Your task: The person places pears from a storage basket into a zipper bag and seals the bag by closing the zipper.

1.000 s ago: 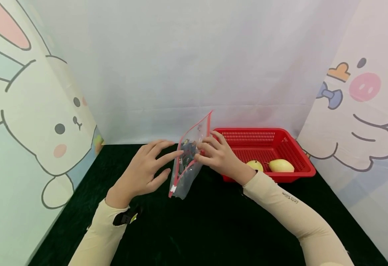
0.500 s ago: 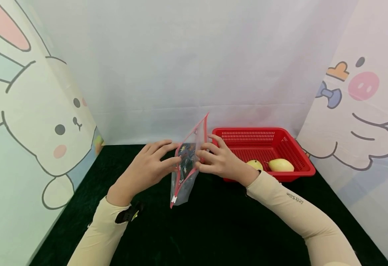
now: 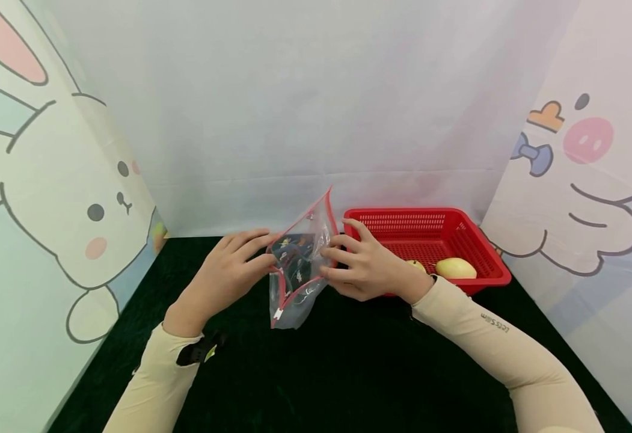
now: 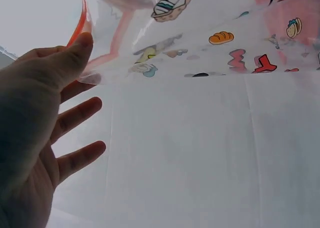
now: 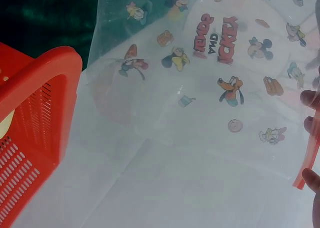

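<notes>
A clear zip bag (image 3: 300, 300) with a pink-red edge and a white slider stands between the two hands, its mouth spread apart. My left hand (image 3: 223, 273) pinches the left edge of the mouth. In the left wrist view, thumb and forefinger of the left hand (image 4: 42, 102) meet at the bag (image 4: 195, 42), while other fingers extend below it. My right hand (image 3: 367, 264) grips the opposite edge. Cartoon figures and lettering cover the bag (image 5: 225, 102) in the right wrist view, where only fingertips of the right hand (image 5: 311, 178) show at the edge.
A red perforated basket (image 3: 402, 213) stands right of the bag, partly behind the right hand. Inside lie a yellow-green pear (image 3: 456, 268) and another pale fruit (image 3: 415, 264), mostly hidden by the hand. Dark green cloth (image 3: 305, 379) covers the table; printed curtains (image 3: 316, 108) surround it.
The left fingers, spread beside the bag a second ago, came to its edge and pinched it. The left edge moved left, so the mouth is wider. The right hand kept its grip.
</notes>
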### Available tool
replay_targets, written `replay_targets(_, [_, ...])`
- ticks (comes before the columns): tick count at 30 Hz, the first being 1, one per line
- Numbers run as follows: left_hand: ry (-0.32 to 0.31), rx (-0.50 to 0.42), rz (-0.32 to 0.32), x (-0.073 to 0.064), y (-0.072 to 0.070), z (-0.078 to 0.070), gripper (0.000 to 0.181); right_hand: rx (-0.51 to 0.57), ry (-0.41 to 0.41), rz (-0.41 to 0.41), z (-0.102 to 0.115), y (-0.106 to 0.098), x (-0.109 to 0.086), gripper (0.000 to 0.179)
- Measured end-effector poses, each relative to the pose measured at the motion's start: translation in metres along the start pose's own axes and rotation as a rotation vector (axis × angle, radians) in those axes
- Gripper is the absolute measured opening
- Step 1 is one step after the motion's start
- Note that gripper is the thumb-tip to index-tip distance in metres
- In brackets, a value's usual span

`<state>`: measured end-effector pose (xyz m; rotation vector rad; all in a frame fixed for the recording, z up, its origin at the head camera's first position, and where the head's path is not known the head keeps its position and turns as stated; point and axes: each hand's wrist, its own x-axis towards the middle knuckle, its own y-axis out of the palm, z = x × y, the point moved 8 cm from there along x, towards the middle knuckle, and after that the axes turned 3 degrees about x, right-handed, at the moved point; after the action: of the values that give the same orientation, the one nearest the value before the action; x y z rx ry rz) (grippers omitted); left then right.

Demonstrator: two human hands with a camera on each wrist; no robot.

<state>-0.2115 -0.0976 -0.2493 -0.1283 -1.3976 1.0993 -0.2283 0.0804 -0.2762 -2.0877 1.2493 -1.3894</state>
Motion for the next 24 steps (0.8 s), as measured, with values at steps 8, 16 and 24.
replay_targets(8, [-0.004,-0.037,-0.070,-0.007,-0.017,0.010,0.016,-0.001,0.030,0.012,0.000,0.001,-0.003,0.023])
replay_targets(16, [-0.040,-0.018,-0.117,-0.015,-0.032,0.018,0.036,0.020,0.123,0.058,-0.006,0.013,-0.013,0.022])
replay_targets(24, [-0.057,-0.035,-0.118,-0.020,-0.036,0.021,0.040,0.085,0.196,0.103,0.000,0.033,-0.025,0.016])
